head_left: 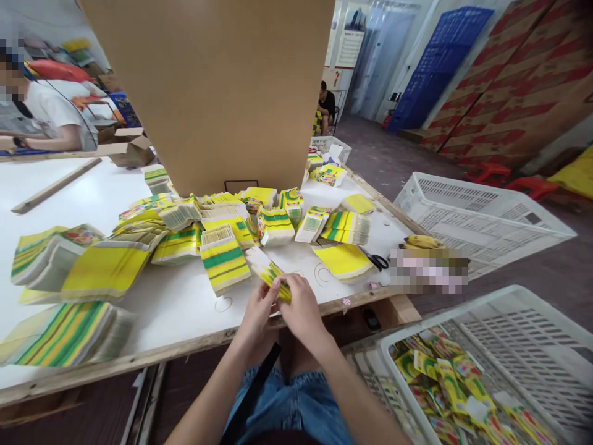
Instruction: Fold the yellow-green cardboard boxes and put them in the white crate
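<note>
My left hand (262, 303) and my right hand (299, 304) meet at the front edge of the table, both closed on one small yellow, green and white printed packet (267, 269). Its white end points up and away to the left; the fingers cover its lower part. Just left of it lies a stack of striped packets (224, 259) in yellow and green. Behind my hands another striped bundle (275, 225) stands among several more. A flat yellow piece (343, 259) rests to the right, with black scissors (378, 262) beside it.
A tall brown board (217, 93) rises behind the bundles. At the right stand a white crate (482, 210) and a nearer white basket (514, 296) holding finished-looking packets (445, 377). Bananas (422, 241) lie at the table's right corner. Two people (60, 108) sit farther off.
</note>
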A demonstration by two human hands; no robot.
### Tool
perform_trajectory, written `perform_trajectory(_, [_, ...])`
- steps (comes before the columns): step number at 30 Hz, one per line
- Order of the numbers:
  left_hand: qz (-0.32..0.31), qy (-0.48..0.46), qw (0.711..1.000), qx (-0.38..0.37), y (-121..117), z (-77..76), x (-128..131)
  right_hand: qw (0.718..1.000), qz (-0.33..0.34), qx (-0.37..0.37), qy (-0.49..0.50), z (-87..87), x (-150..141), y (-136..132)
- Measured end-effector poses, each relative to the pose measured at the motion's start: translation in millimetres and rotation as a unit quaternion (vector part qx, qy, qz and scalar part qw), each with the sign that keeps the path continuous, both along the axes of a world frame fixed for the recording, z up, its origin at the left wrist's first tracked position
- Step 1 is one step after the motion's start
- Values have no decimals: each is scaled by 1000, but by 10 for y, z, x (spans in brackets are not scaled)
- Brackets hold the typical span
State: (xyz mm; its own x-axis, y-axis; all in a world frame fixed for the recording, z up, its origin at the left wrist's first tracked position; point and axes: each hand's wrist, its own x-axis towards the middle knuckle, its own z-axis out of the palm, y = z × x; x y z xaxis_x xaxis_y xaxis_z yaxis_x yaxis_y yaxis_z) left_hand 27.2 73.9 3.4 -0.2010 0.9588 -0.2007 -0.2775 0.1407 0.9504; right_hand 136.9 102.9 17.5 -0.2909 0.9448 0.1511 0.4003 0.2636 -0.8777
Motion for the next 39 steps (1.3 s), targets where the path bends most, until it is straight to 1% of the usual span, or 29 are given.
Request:
perform_trajectory(2, [16, -27, 999, 11, 29, -5, 6, 997, 47, 62, -18, 44, 35, -143])
perform_trajectory(3, [22, -36, 999, 14, 46, -19, 3, 995, 50, 87, -26, 39, 71, -177])
perform_trajectory(4, [23, -43, 999, 14, 62, -39, -2, 993, 31, 106, -33, 19, 114, -183])
perform_trajectory(6, [13, -48, 999, 13, 98, -90, -11, 990, -53, 122, -42, -56, 207, -125])
perform_trajectory(7, [5, -47, 999, 15, 120, -118, -12, 988, -90, 119, -45, -103, 245, -73])
perform_trajectory(8, [-3, -42, 999, 19, 146, -148, -9, 987, -113, 104, -44, -152, 270, -14])
perform_trajectory(10, [-7, -27, 999, 31, 216, -211, 4, 990, -124, 57, -33, -244, 279, 100])
perform_trajectory(12, [7, -2, 999, 42, 305, -278, 9, 991, -130, 21, -22, -319, 239, 188])
perform_trajectory(15, [36, 46, 997, 46, 434, -368, -27, 989, -147, 14, -6, -400, 160, 260])
perform_trajectory(17, [51, 81, 994, 43, 478, -404, -75, 988, -154, 11, 14, -438, 137, 283])
perform_trajectory(20, [74, 130, 988, 36, 443, -404, -126, 984, -168, 4, 56, -475, 170, 300])
perform_trajectory(22, [94, 150, 984, 32, 359, -371, -121, 981, -171, -13, 94, -486, 220, 298])
perform_trajectory(24, [101, 151, 983, 33, 251, -321, -85, 976, -161, -42, 140, -485, 273, 273])
perform_trajectory(26, [78, 126, 988, 40, 146, -261, -35, 968, -144, -78, 192, -477, 312, 218])
perform_trajectory(29, [-6, 50, 998, 43, 31, -170, 34, 948, -123, -130, 263, -453, 332, 84])
perform_trajectory(31, [-58, -2, 998, 38, -20, -115, 67, 936, -109, -160, 293, -428, 330, -16])
perform_trajectory(34, [-109, -67, 991, 36, -78, -56, 108, 916, -92, -204, 332, -365, 344, -137])
perform_trajectory(37, [-148, -162, 974, 47, -115, -38, 152, 903, -93, -225, 354, -275, 400, -206])
perform_trajectory(39, [-141, -200, 969, 44, -121, -47, 188, 911, -90, -216, 341, -216, 443, -234])
